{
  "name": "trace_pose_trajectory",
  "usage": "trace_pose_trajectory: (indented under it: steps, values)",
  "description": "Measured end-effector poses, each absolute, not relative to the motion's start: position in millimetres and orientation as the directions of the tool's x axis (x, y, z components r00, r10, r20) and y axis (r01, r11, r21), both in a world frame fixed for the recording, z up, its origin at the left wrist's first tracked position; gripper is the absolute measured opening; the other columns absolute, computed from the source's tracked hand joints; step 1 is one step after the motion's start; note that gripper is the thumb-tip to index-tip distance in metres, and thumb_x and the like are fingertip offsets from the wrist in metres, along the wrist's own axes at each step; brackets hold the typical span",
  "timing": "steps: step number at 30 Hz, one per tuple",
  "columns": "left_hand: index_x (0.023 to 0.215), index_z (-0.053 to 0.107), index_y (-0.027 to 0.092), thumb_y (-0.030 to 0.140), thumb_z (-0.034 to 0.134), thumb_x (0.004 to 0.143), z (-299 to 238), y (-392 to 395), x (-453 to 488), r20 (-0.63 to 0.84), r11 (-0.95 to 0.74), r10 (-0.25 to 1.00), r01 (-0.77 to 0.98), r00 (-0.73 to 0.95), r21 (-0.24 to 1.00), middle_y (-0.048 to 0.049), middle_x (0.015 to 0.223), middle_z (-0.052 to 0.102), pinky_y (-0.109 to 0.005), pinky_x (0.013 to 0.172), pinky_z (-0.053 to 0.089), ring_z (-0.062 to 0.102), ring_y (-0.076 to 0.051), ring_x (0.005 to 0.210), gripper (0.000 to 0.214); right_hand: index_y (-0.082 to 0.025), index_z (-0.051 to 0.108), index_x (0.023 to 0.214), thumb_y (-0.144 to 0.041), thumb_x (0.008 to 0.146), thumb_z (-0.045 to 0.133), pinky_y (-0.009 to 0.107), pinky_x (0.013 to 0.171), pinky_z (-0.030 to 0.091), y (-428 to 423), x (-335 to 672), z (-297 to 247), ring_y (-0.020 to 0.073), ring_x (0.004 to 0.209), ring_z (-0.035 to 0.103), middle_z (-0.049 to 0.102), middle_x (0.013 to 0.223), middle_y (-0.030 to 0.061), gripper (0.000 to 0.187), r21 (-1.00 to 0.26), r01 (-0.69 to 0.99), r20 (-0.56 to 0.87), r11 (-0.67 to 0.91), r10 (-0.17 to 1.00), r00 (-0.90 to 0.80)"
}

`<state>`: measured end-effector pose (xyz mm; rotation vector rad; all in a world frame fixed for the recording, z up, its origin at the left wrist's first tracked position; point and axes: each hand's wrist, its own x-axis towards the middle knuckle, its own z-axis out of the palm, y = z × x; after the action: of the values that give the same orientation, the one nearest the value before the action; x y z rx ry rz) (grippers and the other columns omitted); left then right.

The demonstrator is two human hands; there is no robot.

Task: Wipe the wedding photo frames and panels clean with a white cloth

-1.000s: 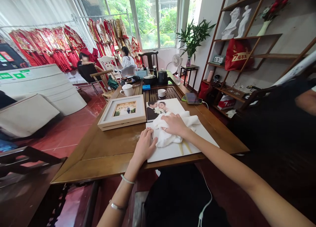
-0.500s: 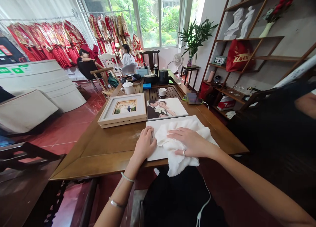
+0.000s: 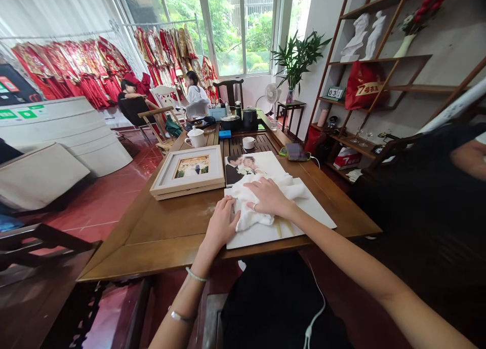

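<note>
A white flat panel (image 3: 304, 215) lies at the near edge of the wooden table (image 3: 170, 227). My right hand (image 3: 268, 197) lies flat on a crumpled white cloth (image 3: 258, 199), pressing it onto the far left part of the panel. My left hand (image 3: 222, 225) rests open on the panel's left edge, its fingers touching the cloth. Behind the panel lies a print of a wedding couple (image 3: 261, 162), partly covered by the cloth.
A framed photo (image 3: 190, 171) sits left of the print. Farther back stand a white teapot (image 3: 195, 136), a cup (image 3: 248, 142), dark kettles (image 3: 248, 118) and a phone (image 3: 296, 151). Two people sit by racks of red dresses (image 3: 76, 70). Shelves (image 3: 379, 85) line the right wall.
My right hand has pushed the cloth from the panel's near edge back up to its far left part. My left hand has stayed on the panel's left edge.
</note>
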<state>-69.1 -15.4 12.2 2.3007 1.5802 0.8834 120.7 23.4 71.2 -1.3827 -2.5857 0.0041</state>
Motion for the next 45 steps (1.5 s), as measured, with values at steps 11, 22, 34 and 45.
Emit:
trace_pose_trajectory:
  steps: [11,22,34,45]
  values:
    - [0.102,0.066,0.017,0.01,0.035,0.087,40,-5,-75,0.286,-0.416,0.907,0.749,0.307,0.516,-0.0121,0.11,0.067,-0.04,0.101,0.047,0.062,-0.024,0.11,0.034,-0.011,0.045,0.139,-0.038,0.083,0.061,0.045,0.09,0.04,-41,130,66,0.0334,0.109,0.05,0.063,0.122,0.016,0.064,-0.126,0.76,0.172,0.637,0.769,-0.616]
    - [0.137,0.045,0.012,0.034,0.032,0.097,34,5,-71,0.289,-0.272,0.95,0.762,0.117,0.588,-0.0198,0.133,0.057,-0.047,0.109,0.037,0.052,-0.028,0.128,0.048,-0.01,0.048,0.125,-0.031,0.079,0.058,0.042,0.084,0.04,18,73,73,0.0345,0.105,0.052,0.068,0.106,0.0159,0.051,-0.154,0.849,0.196,0.505,0.858,-0.475]
    - [0.143,0.036,0.013,0.044,0.027,0.099,35,-11,-69,0.279,-0.337,0.936,0.777,0.215,0.531,-0.0226,0.143,0.049,-0.05,0.106,0.042,0.047,-0.03,0.134,0.055,-0.01,0.048,0.123,-0.033,0.075,0.066,0.043,0.089,0.041,-42,99,61,0.0313,0.108,0.051,0.062,0.114,0.0159,0.056,-0.255,0.746,0.263,0.615,0.787,-0.558]
    - [0.121,0.062,0.015,0.034,0.026,0.099,39,-20,-62,0.198,-0.317,0.947,0.847,0.255,0.427,-0.0124,0.142,0.055,-0.045,0.114,0.037,0.039,-0.027,0.141,0.046,-0.016,0.06,0.107,-0.021,0.075,0.069,0.046,0.092,0.042,-77,138,63,0.0311,0.105,0.048,0.065,0.114,0.0105,0.033,-0.166,0.591,0.298,0.79,0.611,-0.733]
